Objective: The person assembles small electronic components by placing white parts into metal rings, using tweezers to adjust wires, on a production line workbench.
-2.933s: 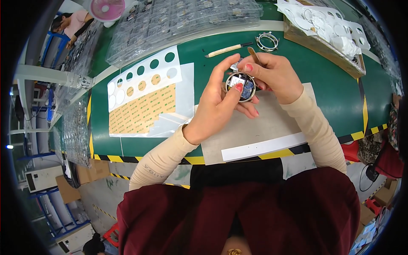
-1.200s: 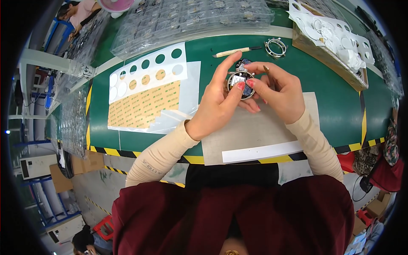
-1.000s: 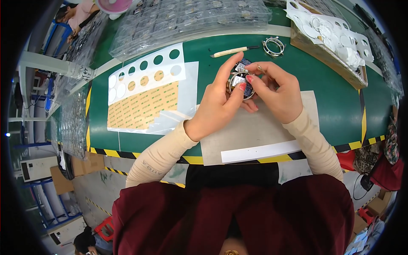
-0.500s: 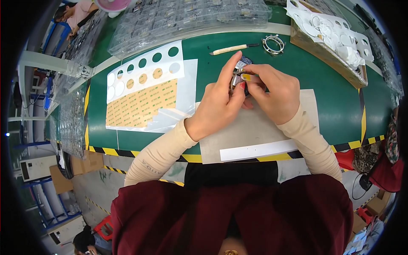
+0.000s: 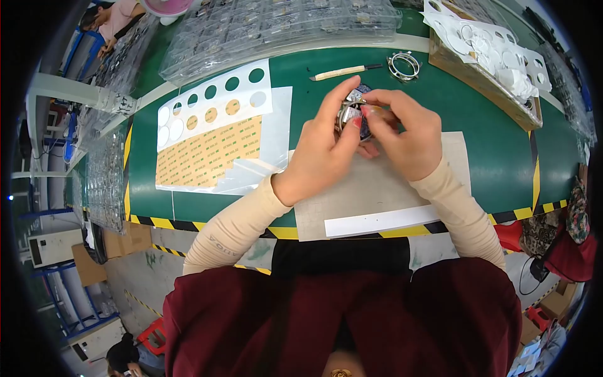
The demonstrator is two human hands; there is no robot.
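Between my hands, above the upper edge of the grey mat, is a round metal watch case (image 5: 343,117) with dark blue and silvery parts showing in and behind it. My left hand (image 5: 322,144) grips it from the left, index finger over the top edge and thumb on the near side. From the right, my right hand (image 5: 408,132) pinches at the same watch case, thumb and index finger close together. A small yellow bit by the right fingertips is mostly covered. My fingers hide much of the case.
A craft knife (image 5: 345,72) and an empty metal watch case ring (image 5: 404,66) lie beyond my hands. Left is a sheet of round adhesive stickers (image 5: 210,151). Clear plastic trays (image 5: 282,25) stand at the back. A cardboard box (image 5: 483,88) holds white scraps. A white strip (image 5: 377,222) lies on the grey mat (image 5: 389,188).
The right thumb and index finger have shifted on the watch case, and the yellow bit at their tips is now mostly hidden. The case has turned slightly, showing more of the dark blue part.
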